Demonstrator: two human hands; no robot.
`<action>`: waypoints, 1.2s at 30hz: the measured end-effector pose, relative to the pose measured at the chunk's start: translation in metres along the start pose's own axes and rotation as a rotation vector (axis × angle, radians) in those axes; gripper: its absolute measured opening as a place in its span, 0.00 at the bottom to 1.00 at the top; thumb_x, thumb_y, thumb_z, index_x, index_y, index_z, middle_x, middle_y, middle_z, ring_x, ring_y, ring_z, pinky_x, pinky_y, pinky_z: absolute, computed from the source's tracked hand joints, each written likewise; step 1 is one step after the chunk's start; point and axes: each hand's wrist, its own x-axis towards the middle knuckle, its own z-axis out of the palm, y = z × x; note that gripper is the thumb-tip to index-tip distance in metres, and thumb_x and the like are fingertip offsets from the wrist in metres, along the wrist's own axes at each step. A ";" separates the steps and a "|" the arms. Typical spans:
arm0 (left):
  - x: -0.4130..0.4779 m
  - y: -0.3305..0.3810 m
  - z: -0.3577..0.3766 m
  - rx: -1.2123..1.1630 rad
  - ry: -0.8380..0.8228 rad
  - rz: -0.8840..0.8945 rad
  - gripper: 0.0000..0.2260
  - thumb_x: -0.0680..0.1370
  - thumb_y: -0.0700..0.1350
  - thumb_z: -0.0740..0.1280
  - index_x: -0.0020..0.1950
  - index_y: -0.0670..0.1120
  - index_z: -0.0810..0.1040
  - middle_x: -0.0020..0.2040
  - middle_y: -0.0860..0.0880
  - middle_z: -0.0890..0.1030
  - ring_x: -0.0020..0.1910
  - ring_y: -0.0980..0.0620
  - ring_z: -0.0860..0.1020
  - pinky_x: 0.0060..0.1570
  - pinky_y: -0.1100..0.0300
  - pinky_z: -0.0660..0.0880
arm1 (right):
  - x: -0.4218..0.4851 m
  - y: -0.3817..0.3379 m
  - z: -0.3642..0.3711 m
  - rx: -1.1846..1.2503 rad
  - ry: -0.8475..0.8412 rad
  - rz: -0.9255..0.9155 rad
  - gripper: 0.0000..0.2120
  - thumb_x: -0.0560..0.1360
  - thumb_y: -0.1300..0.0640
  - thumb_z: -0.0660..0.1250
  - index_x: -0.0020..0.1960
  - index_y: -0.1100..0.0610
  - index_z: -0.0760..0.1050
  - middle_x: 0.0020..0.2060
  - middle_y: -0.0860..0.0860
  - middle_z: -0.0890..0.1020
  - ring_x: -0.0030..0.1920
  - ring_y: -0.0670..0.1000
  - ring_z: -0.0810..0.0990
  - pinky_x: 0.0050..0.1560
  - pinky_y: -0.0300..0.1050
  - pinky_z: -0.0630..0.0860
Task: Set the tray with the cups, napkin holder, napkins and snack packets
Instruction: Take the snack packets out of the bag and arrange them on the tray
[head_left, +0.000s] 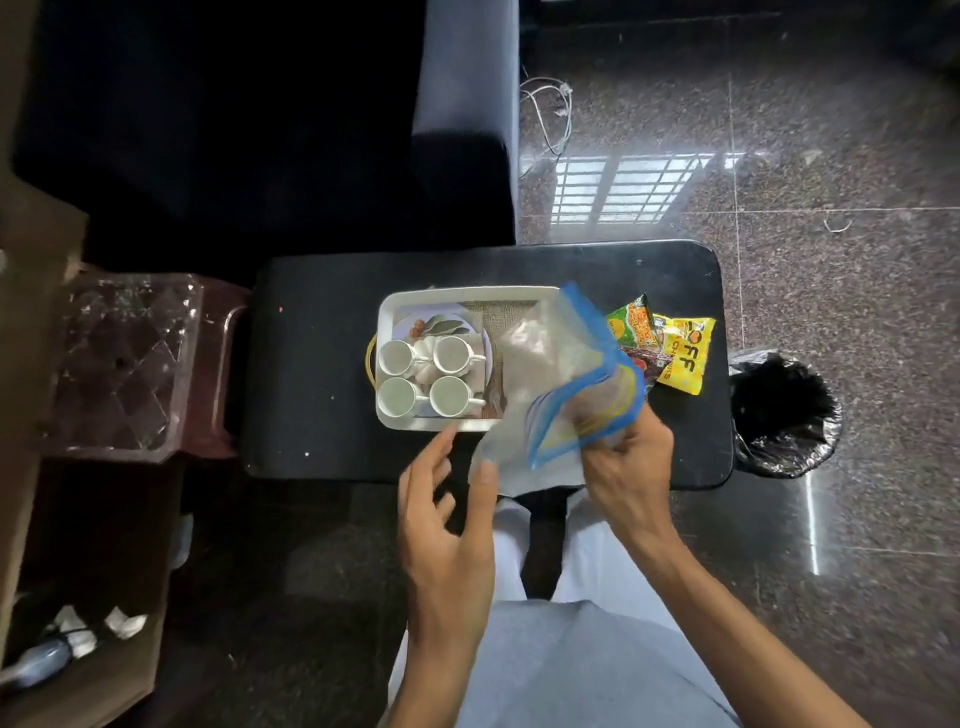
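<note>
Four cups (423, 376) already fill the 9 o'clock half of the tray (467, 292), handles pointing toward 3 o'clock, and the other half is hidden under a clear bag (561, 353) with a blue zip edge. The right hand (628, 467) has its fingers curled round the bunched zip end. From there the bag runs up toward 11 o'clock, across the tray. The left hand (447, 519) holds nothing; its fingers are spread and loose, the thumb tip at the bag's near corner, possibly touching it, though the film is too blurred to be sure. The snack packets (670, 348) lie on the black table (311, 364) just off the tray's 3 o'clock side, at about 1 o'clock from the right hand's grip, their long sides running roughly 12 to 6. The right hand is the nearer to them but is occupied. The free left hand would have to reach across the bag, so the bag probably needs clearing first.
</note>
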 end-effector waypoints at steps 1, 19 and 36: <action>0.001 -0.004 -0.005 -0.068 -0.058 -0.126 0.22 0.72 0.66 0.71 0.66 0.66 0.75 0.64 0.61 0.80 0.62 0.67 0.78 0.59 0.66 0.77 | 0.001 -0.003 0.004 0.073 0.045 0.054 0.08 0.74 0.65 0.73 0.50 0.54 0.82 0.40 0.41 0.86 0.43 0.40 0.83 0.45 0.40 0.80; 0.093 -0.050 -0.023 -0.291 -0.659 -0.204 0.23 0.71 0.45 0.74 0.66 0.48 0.79 0.62 0.40 0.83 0.61 0.38 0.81 0.53 0.45 0.82 | -0.051 -0.003 0.048 0.635 -0.258 1.087 0.12 0.78 0.65 0.66 0.57 0.57 0.84 0.55 0.59 0.85 0.56 0.58 0.84 0.54 0.53 0.83; 0.088 -0.056 0.085 0.194 -0.594 -0.052 0.10 0.73 0.33 0.66 0.43 0.46 0.82 0.42 0.48 0.85 0.41 0.54 0.83 0.35 0.67 0.77 | -0.055 0.034 -0.054 -0.304 -0.193 0.124 0.25 0.69 0.57 0.79 0.64 0.49 0.77 0.52 0.38 0.80 0.52 0.42 0.81 0.47 0.29 0.78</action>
